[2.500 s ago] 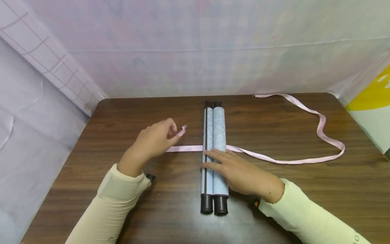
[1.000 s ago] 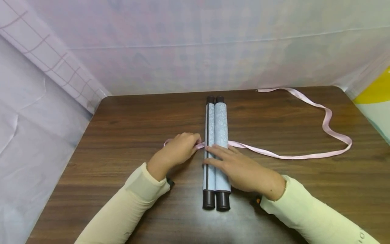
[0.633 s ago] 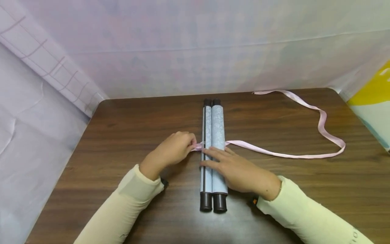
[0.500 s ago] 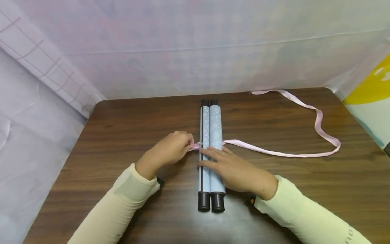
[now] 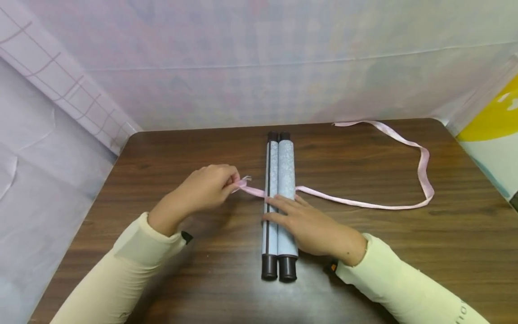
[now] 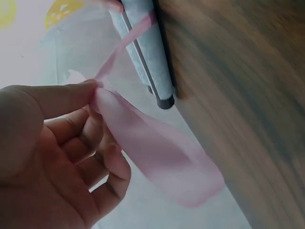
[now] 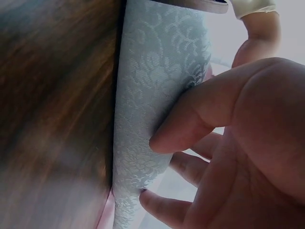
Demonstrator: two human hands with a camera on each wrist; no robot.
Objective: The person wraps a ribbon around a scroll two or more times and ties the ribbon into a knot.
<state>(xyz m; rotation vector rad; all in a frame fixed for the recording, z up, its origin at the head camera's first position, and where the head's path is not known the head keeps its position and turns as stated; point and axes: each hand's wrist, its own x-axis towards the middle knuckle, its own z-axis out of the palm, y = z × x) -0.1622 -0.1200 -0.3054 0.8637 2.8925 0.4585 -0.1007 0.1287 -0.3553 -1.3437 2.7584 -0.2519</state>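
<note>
A rolled scroll (image 5: 286,166) in pale blue floral cloth, with dark brown knobs at its ends, lies lengthwise on the table as two rolls side by side. A pink ribbon (image 5: 364,204) passes beneath it and comes out on both sides. Left of the scroll, my left hand (image 5: 206,186) pinches the ribbon between thumb and forefinger; in the left wrist view a wide ribbon loop (image 6: 157,152) hangs from the pinch. My right hand (image 5: 317,229) rests across both rolls with fingers spread. In the right wrist view, its thumb and fingertips touch the patterned cloth (image 7: 143,86).
The dark wood table (image 5: 182,148) meets a pale curtain-like backdrop (image 5: 243,90) along its far edge. On the right, the ribbon's long tail curves back to that edge. White sheeting (image 5: 40,180) hangs at the left.
My left hand first brought the ribbon's end down to the scroll's left side, then drew back left and up with the ribbon. The right-hand tail slid slightly inward. My right hand stayed put.
</note>
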